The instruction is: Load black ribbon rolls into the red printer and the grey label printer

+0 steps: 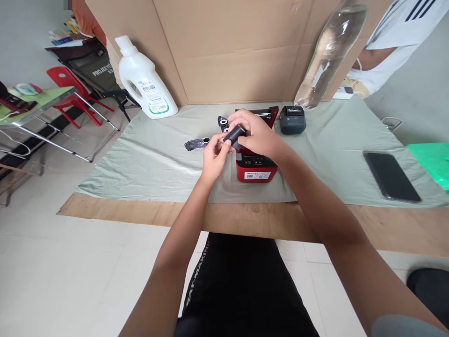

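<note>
Your left hand (213,158): fingers pinch near end of roll (234,135). Your right hand (258,136): fingers curl round roll's far end. Roll held just above red printer (256,167). Phone (391,176) at 3 o'clock. Grey printer (292,120) at 1 o'clock, jug (145,83) at 10 o'clock.

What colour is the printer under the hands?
The printer is red, seen best in the head view.

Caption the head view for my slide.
Left hand and right hand hold a black roll over a red printer.
</note>
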A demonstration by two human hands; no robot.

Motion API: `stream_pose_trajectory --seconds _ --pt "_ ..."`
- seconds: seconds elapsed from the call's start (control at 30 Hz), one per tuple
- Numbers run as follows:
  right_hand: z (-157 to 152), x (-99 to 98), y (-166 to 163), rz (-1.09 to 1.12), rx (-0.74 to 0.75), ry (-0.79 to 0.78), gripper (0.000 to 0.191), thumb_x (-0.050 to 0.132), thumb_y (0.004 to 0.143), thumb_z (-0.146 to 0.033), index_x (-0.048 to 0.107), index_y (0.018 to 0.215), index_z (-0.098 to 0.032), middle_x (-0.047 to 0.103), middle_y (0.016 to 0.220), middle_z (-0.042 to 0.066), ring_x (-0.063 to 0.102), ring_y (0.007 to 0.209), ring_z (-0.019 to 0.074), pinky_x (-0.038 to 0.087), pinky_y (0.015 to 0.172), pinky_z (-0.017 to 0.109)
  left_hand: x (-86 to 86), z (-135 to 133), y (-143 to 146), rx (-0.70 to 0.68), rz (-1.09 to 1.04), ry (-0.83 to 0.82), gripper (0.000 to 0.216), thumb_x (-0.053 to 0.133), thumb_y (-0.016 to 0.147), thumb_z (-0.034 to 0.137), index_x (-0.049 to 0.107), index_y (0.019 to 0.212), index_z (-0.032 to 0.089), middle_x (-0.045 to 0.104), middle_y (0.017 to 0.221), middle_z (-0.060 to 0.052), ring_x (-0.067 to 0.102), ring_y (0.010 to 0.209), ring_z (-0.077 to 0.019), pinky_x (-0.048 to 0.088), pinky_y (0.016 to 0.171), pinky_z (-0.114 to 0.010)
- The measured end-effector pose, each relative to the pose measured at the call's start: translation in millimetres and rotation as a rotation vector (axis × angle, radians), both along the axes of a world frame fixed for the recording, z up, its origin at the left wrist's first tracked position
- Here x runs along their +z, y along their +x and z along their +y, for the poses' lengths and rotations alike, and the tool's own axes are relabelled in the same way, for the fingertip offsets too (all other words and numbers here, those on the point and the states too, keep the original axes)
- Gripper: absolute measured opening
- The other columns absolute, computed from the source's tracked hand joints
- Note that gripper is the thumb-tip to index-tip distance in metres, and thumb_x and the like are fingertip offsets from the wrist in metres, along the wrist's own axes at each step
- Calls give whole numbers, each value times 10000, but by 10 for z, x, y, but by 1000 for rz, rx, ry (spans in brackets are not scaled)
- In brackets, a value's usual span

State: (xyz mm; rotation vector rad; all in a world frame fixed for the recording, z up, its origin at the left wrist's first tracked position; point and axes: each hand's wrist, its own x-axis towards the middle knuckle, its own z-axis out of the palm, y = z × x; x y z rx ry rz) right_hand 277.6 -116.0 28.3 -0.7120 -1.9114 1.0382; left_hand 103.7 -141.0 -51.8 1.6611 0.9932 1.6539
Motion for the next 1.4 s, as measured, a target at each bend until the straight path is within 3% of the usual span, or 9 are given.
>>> stream_pose_trajectory --seconds 0.1,0.23,0.47,0.67,0.8,0.87,0.97,1.2,1.4 --pt "-2 -3 -10 -25 -34 -8 408 666 772 -152 558 1156 -234 655 1019 26 641 923 199 542 803 340 23 -16 16 24 -47 -17 495 707 906 666 670 1166 247 727 860 -14 733 741 -156 631 781 -321" --pt "52 -60 -30 -43 -101 -37 289 665 831 -235 573 1104 -221 649 960 26 655 905 208 558 834 367 26 -27 21 56 -73 -1 544 824 813 633 652 1163 254 748 1008 -38 776 849 -188 634 819 -336" --pt "22 -67 -43 -25 -72 5 405 684 806 -189 550 1184 -241 665 1098 55 647 1006 225 578 915 405 16 -38 4 69 -45 -7 568 812 812 659 674 1195 264 741 1134 -63 773 921 -202 628 857 -344" --pt "-490 75 -351 -86 -448 356 372 558 931 -164 537 1299 -211 551 1281 168 527 1250 339 466 1100 532 255 185 -468 254 63 -2 568 832 783 610 715 1155 197 761 998 -66 744 877 -194 611 827 -306" --pt "-1159 -288 -788 -289 -58 666 305 441 990 -180 593 1247 -241 629 1071 110 581 968 286 496 881 443 563 725 -949 334 449 -108 391 830 777 390 768 1092 167 731 856 -55 708 807 -209 591 848 -353" --pt "-1438 -607 -965 -459 205 670 254 466 992 -198 618 1196 -206 656 1058 104 582 857 244 477 771 388 658 1047 -1084 352 596 -170 327 843 737 330 781 1019 175 730 843 -62 701 840 -231 584 889 -380" --pt "-1637 -996 -1097 -517 400 660 234 494 1016 -207 602 1215 -147 670 1063 103 585 828 208 454 725 347 657 1446 -1120 345 760 -302 237 905 621 242 765 810 208 713 780 -64 692 863 -259 568 937 -421" --pt "-1521 -1056 -1077 -501 444 639 186 475 1030 -159 592 1174 -151 672 1090 112 608 893 203 465 790 333 433 1676 -921 362 974 -549 279 930 518 212 704 680 244 665 728 -13 673 906 -286 552 973 -509" --pt "-1532 -1061 -1096 -500 447 610 216 492 1025 -171 591 1215 -143 664 1122 112 623 886 203 472 762 331 588 1580 -886 405 1011 -410 399 934 592 289 758 948 250 741 1085 -85 644 1100 -340 521 1029 -516"
